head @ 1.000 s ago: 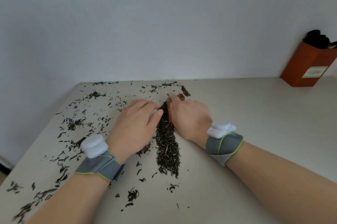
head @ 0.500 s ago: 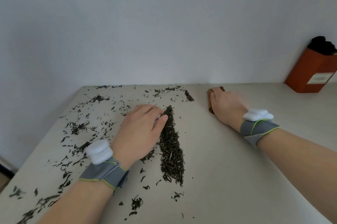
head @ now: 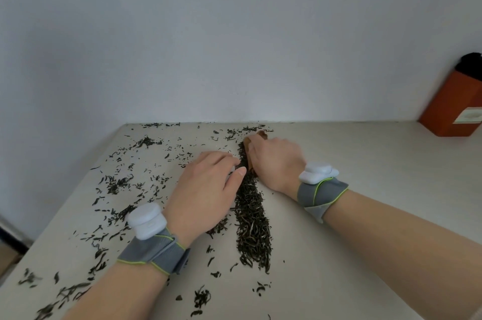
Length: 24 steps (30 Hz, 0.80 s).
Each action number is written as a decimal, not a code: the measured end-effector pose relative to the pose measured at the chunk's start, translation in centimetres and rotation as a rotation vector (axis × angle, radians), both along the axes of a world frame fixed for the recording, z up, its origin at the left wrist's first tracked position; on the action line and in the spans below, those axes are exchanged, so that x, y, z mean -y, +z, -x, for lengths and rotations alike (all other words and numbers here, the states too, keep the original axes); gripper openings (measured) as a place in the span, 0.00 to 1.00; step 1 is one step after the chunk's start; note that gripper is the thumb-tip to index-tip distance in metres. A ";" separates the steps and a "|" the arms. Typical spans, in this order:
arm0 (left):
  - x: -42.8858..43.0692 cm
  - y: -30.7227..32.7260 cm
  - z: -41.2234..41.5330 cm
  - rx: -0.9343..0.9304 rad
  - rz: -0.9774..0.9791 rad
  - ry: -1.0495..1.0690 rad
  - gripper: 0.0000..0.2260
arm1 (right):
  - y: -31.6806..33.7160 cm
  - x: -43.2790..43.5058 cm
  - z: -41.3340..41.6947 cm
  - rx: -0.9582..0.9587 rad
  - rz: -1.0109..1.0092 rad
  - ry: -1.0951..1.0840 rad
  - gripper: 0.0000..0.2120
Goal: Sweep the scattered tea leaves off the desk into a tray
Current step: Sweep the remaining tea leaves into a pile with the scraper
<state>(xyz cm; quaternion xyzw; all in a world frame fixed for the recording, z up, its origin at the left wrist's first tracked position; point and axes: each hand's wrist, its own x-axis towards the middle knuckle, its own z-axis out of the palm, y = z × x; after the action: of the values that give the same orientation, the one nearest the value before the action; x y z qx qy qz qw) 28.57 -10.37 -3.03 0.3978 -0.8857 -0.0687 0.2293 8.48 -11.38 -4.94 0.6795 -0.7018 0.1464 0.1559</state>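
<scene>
Your left hand (head: 206, 189) lies flat and open beside the tea pile (head: 251, 218), walling it in. Your right hand (head: 276, 160) grips a brown scoop (head: 257, 137), pushing leaves against it.

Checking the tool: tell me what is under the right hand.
A brown wooden piece sticks out beyond the right hand, against the ridge of tea leaves. The hand covers the rest of it.
</scene>
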 end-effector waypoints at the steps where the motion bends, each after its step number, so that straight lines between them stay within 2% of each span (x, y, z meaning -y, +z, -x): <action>1: 0.0 0.0 0.0 0.000 0.001 0.000 0.21 | 0.3 -0.4 -0.1 0.031 -0.005 0.006 0.14; 6: 0.2 0.1 -0.1 0.016 -0.001 0.005 0.22 | 1.7 -1.5 2.4 0.230 -0.033 -0.133 0.19; 13: 0.2 -0.1 -0.1 0.017 0.011 0.001 0.22 | 1.5 0.7 9.5 0.145 -0.050 -0.356 0.19; 17: 0.3 -0.3 -0.1 0.009 0.012 0.009 0.22 | 0.1 3.0 9.4 0.090 -0.032 -0.343 0.19; 24: 0.4 -0.2 -0.1 0.026 0.009 0.021 0.23 | -0.9 7.0 4.3 0.014 0.007 -0.181 0.20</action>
<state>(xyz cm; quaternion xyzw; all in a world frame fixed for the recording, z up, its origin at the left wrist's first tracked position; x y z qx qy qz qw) 28.72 -10.74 -3.21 0.4068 -0.8848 -0.0571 0.2201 4.17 -18.36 -5.82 0.6119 -0.7608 0.1391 0.1659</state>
